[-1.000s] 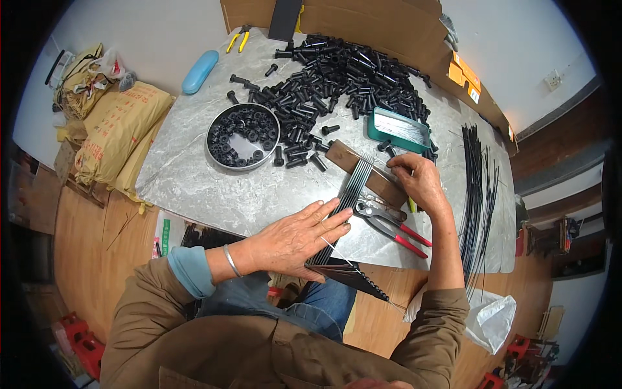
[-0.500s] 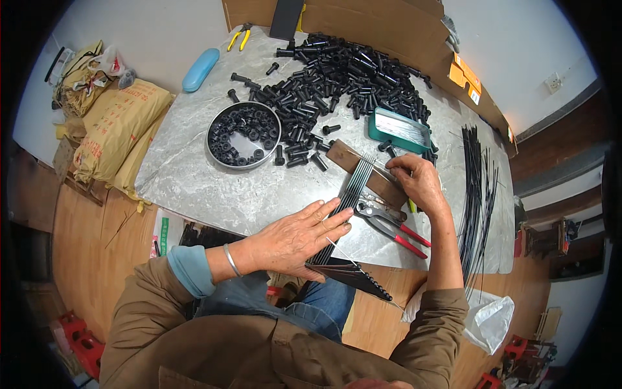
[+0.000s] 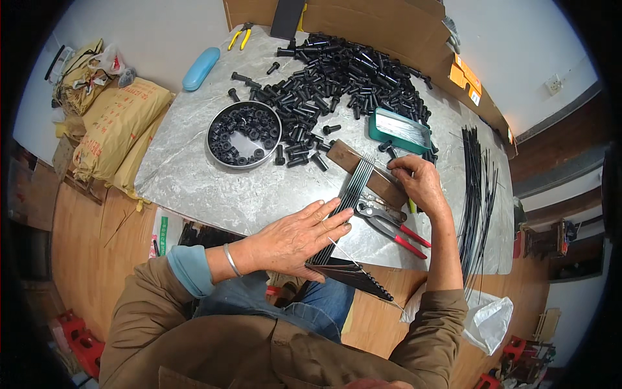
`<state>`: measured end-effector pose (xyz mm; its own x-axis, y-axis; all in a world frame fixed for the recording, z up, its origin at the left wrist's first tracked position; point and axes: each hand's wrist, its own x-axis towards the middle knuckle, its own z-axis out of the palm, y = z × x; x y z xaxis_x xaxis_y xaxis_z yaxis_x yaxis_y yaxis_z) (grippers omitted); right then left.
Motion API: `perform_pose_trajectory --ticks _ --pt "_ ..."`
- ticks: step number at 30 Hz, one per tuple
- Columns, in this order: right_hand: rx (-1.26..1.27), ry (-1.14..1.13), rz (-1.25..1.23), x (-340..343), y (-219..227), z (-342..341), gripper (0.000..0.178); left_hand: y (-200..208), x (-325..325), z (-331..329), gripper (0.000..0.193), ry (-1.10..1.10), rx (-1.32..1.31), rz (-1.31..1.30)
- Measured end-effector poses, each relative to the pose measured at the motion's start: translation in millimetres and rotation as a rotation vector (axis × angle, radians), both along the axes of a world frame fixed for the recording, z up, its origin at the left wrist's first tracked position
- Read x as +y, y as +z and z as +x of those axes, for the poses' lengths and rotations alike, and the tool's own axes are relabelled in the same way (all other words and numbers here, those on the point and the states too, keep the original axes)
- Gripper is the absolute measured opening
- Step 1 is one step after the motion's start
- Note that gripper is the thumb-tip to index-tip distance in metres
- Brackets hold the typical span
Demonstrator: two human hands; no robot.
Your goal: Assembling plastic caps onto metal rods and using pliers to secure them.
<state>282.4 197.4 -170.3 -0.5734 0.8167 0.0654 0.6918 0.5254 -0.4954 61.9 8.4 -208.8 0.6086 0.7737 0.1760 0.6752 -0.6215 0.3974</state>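
Observation:
Several thin dark rods lie side by side, their pale tips resting across a brown wooden block. My left hand lies flat over them, fingers stretched out, with the thumb lower down by the table edge. Below that hand, a dark fan-like row with small round ends hangs past the edge. A thin pale rod sticks out beneath the fingers. My right hand is closed in a pinch beside the rod tips, on what looks like a thin silvery wire. Red-handled pliers lie between my hands.
A round metal tin of small black rings stands left of a large heap of black bolt-like pieces. A green box holds thin pale sticks. Long black rods lie at right. Yellow-handled pliers and a blue case lie far left.

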Motion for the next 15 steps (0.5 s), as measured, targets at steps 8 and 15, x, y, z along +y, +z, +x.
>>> perform_pose_trajectory --ticks 8,15 --pt "-0.005 -0.021 -0.053 1 1 -4 0.017 1 0 0 0.098 -0.001 -0.001 -0.006" --pt "0.002 -0.005 -0.098 3 7 -12 0.018 3 0 -1 0.096 -0.002 -0.019 -0.002"
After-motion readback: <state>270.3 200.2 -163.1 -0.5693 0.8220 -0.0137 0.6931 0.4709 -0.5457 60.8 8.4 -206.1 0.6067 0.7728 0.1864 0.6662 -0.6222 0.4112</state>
